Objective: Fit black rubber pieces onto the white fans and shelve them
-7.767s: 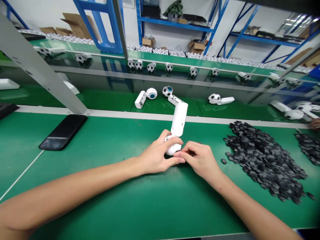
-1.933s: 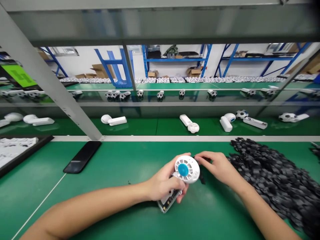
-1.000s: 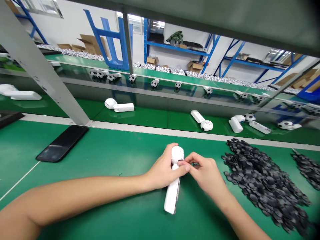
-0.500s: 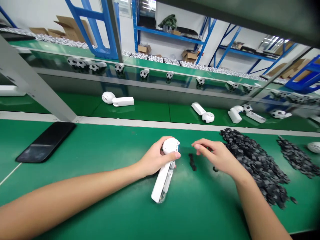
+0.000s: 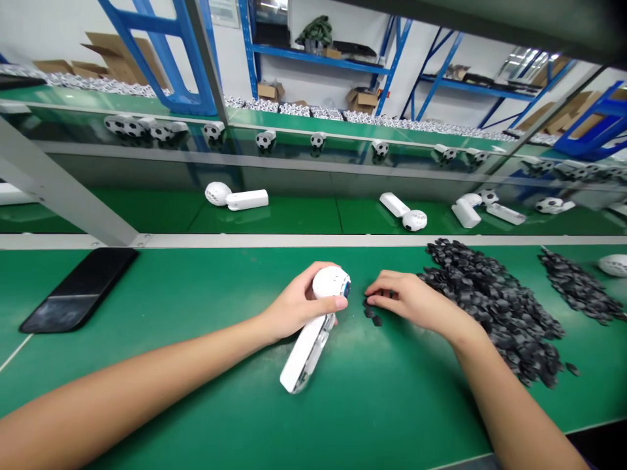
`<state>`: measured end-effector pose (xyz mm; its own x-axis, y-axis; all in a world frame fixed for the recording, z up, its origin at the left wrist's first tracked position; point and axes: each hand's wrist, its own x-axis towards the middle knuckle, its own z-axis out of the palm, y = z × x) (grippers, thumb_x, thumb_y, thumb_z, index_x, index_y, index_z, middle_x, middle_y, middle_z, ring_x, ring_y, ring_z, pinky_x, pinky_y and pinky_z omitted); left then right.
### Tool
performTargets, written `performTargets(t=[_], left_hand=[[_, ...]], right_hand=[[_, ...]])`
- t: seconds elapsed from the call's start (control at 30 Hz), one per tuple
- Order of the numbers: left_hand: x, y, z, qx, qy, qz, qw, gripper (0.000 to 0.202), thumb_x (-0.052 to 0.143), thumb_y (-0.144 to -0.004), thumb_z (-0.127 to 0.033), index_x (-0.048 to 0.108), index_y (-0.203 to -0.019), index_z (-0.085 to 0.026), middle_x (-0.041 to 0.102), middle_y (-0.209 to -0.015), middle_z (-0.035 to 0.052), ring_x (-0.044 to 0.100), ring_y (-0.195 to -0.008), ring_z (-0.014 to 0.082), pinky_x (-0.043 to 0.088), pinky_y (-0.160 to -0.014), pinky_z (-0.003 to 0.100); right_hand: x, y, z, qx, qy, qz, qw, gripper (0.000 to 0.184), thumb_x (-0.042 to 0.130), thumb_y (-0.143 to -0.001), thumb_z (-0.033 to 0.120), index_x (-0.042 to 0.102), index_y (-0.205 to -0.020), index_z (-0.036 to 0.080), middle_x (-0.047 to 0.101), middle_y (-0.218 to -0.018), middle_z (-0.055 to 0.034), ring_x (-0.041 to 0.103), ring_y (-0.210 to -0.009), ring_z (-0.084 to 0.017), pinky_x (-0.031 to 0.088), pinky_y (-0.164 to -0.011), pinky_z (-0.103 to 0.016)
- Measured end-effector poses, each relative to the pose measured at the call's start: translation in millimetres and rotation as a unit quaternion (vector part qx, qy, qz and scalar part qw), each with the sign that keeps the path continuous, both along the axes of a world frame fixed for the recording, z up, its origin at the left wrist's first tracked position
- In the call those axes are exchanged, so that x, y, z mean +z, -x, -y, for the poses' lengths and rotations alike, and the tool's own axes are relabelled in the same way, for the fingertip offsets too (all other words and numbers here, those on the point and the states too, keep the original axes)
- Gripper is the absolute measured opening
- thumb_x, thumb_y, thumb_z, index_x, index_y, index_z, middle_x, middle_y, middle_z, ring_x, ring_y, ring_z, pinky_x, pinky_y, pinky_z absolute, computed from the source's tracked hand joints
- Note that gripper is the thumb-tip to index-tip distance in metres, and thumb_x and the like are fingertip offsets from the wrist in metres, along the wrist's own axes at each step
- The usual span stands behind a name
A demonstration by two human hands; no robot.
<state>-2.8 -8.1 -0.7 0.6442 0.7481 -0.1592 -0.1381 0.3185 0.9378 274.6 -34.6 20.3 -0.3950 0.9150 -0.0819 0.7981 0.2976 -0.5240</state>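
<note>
Head view: white device, round-topped, long-bodied, tilted.

Green desk across the lower half of the frame. On it: a black phone at the left; loose black pieces right of centre; a large heap of such pieces at the right; a smaller heap nearer the right edge.

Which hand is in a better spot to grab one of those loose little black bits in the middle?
Probably the right hand: it's already right at the small black pieces. The left hand is busy holding the white gadget.
</note>
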Motion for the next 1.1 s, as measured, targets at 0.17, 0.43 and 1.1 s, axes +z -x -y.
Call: performTargets(t=[0.17, 0.43, 1.1], left_hand=[[7.0, -2, 4, 0.050, -0.014, -0.002, 0.999, 0.060, 0.081, -0.087, -0.039, 0.044, -0.133, -0.028, 0.067, -0.103, 0.0046, 0.071, -0.066, 0.0176, 0.057, -0.061, 0.029], [33.8, 5, 17, 0.117, -0.192, -0.062, 0.972, 0.060, 0.078, -0.089, -0.029, 0.043, -0.138, -0.031, 0.058, -0.101, -0.0001, 0.060, -0.079, 0.0136, 0.052, -0.073, 0.027], [29.6, 2, 20, 0.085, -0.407, -0.253, 0.874, 0.083, 0.083, -0.079, -0.055, 0.039, -0.145, -0.033, 0.064, -0.123, 0.0056, 0.067, -0.096, 0.0241, 0.056, -0.076, 0.036]], right_hand=[[-5.3, 1, -5, -0.073, -0.024, -0.046, 0.996, 0.032, 0.053, -0.104, 0.042, 0.080, -0.101, 0.024, 0.080, -0.102, -0.0067, 0.074, -0.091, -0.025, 0.057, -0.086, -0.039], [4.1, 31, 9, -0.186, 0.118, -0.388, 0.895, 0.033, 0.083, -0.084, 0.049, 0.075, -0.093, 0.018, 0.081, -0.089, -0.0090, 0.079, -0.082, -0.025, 0.065, -0.075, -0.034], [-2.8, 86, 41, -0.203, -0.013, -0.450, 0.870, 0.022, 0.084, -0.084, 0.035, 0.069, -0.074, 0.022, 0.073, -0.075, -0.0008, 0.066, -0.069, -0.016, 0.052, -0.060, -0.026]])
